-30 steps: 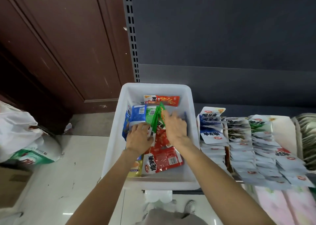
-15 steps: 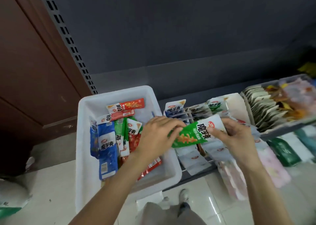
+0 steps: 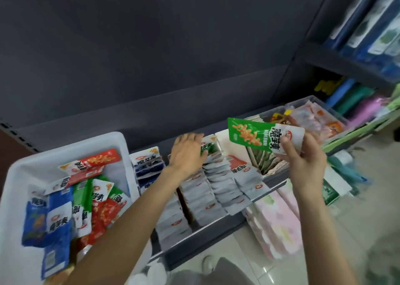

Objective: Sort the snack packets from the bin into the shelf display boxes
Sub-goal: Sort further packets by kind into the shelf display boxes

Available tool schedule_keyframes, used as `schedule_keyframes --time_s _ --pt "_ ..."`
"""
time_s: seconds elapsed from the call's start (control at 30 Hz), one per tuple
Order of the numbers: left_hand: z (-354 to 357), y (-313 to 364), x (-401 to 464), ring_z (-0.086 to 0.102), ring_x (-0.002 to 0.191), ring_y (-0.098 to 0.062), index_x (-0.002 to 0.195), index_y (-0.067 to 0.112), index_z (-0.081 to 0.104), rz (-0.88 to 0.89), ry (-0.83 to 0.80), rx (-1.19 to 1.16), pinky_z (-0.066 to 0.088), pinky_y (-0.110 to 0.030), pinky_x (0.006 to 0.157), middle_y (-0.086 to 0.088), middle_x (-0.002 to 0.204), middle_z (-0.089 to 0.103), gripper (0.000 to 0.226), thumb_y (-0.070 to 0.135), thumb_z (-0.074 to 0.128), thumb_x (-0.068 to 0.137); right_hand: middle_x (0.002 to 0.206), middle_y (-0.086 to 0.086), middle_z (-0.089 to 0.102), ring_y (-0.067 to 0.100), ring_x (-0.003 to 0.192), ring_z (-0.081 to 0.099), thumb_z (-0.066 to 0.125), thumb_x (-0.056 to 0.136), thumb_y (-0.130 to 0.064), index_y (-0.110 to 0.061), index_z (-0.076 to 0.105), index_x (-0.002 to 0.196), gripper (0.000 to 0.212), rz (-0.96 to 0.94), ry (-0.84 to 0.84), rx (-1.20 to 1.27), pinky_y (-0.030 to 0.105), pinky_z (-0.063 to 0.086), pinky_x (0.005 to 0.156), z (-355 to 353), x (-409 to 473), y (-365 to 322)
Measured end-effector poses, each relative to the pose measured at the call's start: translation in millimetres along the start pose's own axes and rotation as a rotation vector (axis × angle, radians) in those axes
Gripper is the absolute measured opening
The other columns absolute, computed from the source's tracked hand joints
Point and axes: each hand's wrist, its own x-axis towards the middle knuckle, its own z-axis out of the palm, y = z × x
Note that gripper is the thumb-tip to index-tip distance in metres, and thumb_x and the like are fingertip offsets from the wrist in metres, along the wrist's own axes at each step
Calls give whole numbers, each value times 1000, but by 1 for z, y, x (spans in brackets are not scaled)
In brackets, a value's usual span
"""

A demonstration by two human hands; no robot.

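Observation:
A green snack packet (image 3: 257, 136) is held up in the air by my right hand (image 3: 303, 154), which pinches its white end above the shelf display boxes (image 3: 218, 187). My left hand (image 3: 187, 152) rests with straight fingers on the top of the row of green packets (image 3: 208, 148) standing in a display box. The white bin (image 3: 19, 172) at the left holds several red, green and blue packets (image 3: 75, 200).
A clear tray (image 3: 307, 115) of orange snacks stands at the back right of the shelf. Pink packs (image 3: 275, 219) lie on the lower shelf. A side shelf (image 3: 355, 68) at the right carries blue and green goods. Grey back panel behind.
The view swung right from the bin to the shelf. My right hand lifted the green packet up and right; my left hand let go of it and moved onto the display row.

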Motion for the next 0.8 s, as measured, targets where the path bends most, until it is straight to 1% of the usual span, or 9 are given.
schedule_keyframes --time_s 0.07,0.13,0.2,0.27,0.3,0.4,0.47,0.63,0.8 --pt "6 4 5 43 127 -20 140 19 41 -17 -16 69 17 -34 113 -5 138 49 49 40 41 96 79 -28 61 18 81 57 62 91 -21 -26 64 84 9 -52 -40 -36 57 52 75 2 21 8" --pt "9 9 0 47 123 -19 133 21 50 3 8 126 13 -34 113 -1 131 54 45 44 40 95 75 -21 62 10 75 57 60 89 -33 -26 64 88 8 -108 -102 -82 49 53 70 8 38 16" --pt "15 16 -9 49 121 -19 128 20 55 32 28 159 11 -36 115 -1 128 58 44 45 40 95 73 -21 61 -2 72 57 61 92 -26 -26 63 89 3 -169 -201 -103 32 53 67 17 54 22" --pt "21 23 -19 53 117 -19 125 19 58 54 39 172 10 -39 116 -3 122 62 44 46 45 93 76 -22 59 -10 72 57 60 93 -18 -18 63 93 3 -268 -324 -165 10 43 65 27 65 24" --pt "24 26 -23 56 113 -19 124 20 59 61 33 192 12 -41 116 -3 117 64 45 48 48 91 76 -22 58 -10 71 57 60 92 -18 -15 65 94 5 -318 -390 -205 7 40 62 32 70 23" --pt "36 30 -28 66 92 -17 117 24 65 64 91 239 23 -41 111 0 99 69 41 48 61 83 71 -12 63 1 68 59 58 93 -27 -17 66 96 12 -487 -612 -333 26 49 62 53 81 23" --pt "38 30 -29 67 88 -16 114 24 67 50 113 214 24 -37 107 2 95 71 38 46 61 84 83 -8 70 13 75 65 55 92 -29 -24 66 97 13 -624 -758 -445 35 52 63 74 79 24" --pt "35 32 -31 66 87 -15 106 19 68 41 149 226 35 -38 106 1 93 70 46 48 38 86 103 -5 70 26 95 63 48 94 -26 -36 66 108 25 -761 -1062 -825 31 42 69 128 56 43" --pt "38 29 -38 65 95 -15 106 19 67 56 163 214 25 -38 109 2 100 70 46 47 37 85 94 -1 69 27 91 63 46 91 -25 -34 65 101 23 -721 -1096 -941 32 40 69 139 49 57"
